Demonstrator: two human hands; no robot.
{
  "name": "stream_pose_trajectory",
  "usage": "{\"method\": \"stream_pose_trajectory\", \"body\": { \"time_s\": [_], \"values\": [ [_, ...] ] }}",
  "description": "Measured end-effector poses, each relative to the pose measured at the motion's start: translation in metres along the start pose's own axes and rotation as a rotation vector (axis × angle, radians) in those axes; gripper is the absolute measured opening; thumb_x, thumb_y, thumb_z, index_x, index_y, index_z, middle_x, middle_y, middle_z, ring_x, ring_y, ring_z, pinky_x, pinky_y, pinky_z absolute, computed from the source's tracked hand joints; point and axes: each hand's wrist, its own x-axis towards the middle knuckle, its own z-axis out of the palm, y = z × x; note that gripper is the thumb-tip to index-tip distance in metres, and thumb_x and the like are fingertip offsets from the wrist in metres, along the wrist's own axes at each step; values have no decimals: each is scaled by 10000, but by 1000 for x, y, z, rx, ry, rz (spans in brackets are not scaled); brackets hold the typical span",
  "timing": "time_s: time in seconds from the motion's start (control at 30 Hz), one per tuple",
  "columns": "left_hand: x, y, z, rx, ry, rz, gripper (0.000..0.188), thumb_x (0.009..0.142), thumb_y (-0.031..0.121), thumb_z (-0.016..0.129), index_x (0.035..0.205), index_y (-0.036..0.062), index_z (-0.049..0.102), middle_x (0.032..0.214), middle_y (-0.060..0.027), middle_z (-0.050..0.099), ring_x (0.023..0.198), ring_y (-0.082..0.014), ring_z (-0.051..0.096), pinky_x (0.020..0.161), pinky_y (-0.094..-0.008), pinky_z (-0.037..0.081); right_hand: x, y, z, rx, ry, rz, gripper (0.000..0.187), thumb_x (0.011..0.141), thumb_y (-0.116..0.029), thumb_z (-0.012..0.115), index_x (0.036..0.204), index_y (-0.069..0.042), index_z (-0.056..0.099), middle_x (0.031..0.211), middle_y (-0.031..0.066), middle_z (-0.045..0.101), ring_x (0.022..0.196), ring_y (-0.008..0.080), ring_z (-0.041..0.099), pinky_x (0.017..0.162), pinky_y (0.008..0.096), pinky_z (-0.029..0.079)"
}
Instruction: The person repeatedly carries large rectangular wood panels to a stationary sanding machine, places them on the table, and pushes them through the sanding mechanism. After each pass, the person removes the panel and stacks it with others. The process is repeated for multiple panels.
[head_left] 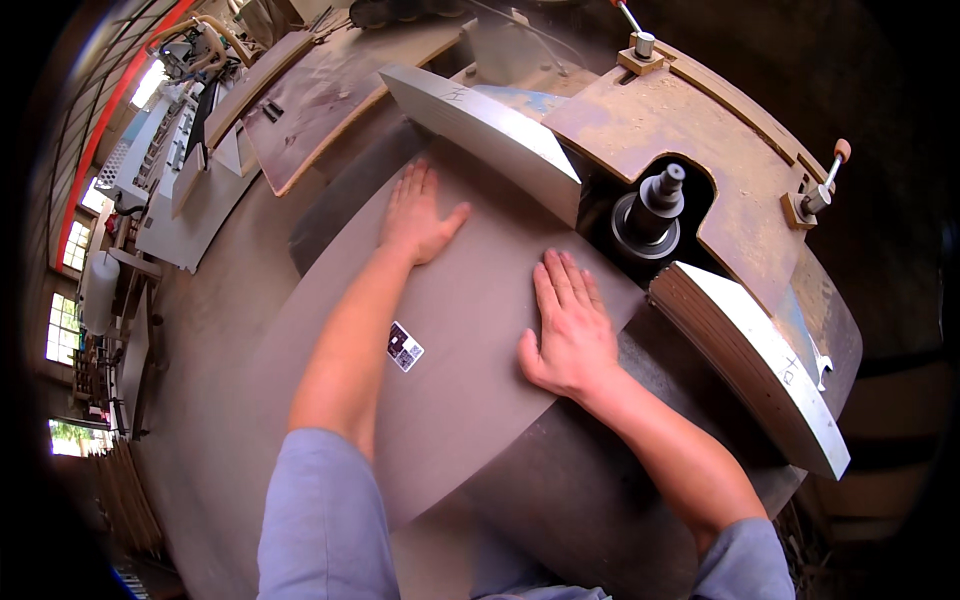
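Note:
A large grey-brown flat panel (470, 320) lies on the dark metal machine table (620, 450). My left hand (415, 215) rests flat on the panel toward its far end, fingers stretched and thumb apart. My right hand (575, 325) presses flat near the panel's right edge, fingers extended, thumb out. A small printed label (404, 346) sticks to the panel beside my left forearm. Past the panel's right edge a stepped metal spindle (650, 215) stands upright in a cutout. The panel's edge lies close to the left fence (490, 130); whether they touch I cannot tell.
A second fence (755, 365) with a white top stands right of the spindle. Behind it is a dusty wooden board (660, 130) with two lever clamps, one a red-knobbed clamp (820, 195). Boards and another machine (180, 140) stand at far left; stacked panels (125, 500) lean lower left.

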Motion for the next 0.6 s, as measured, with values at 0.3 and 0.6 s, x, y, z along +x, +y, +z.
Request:
{"method": "stream_pose_trajectory", "body": {
  "time_s": [0.3,0.6],
  "values": [
    [21,-28,-3,-6,-18,-20,900,887,619,426,1479,-35,245,1586,-158,144,1477,-259,107,1200,-360,102,33,-13,14,-23,34,-27,701,735,-245,534,1323,119,415,1435,291,366,1382,404,306,1157,474,225],
    [64,-91,9,-19,1,17,910,907,624,399,1469,-72,229,1568,-211,167,1466,-315,137,1194,-388,122,94,-32,48,-54,27,-13,713,737,-258,527,1338,106,408,1442,293,362,1358,418,337,1144,470,257]
  ]
}}
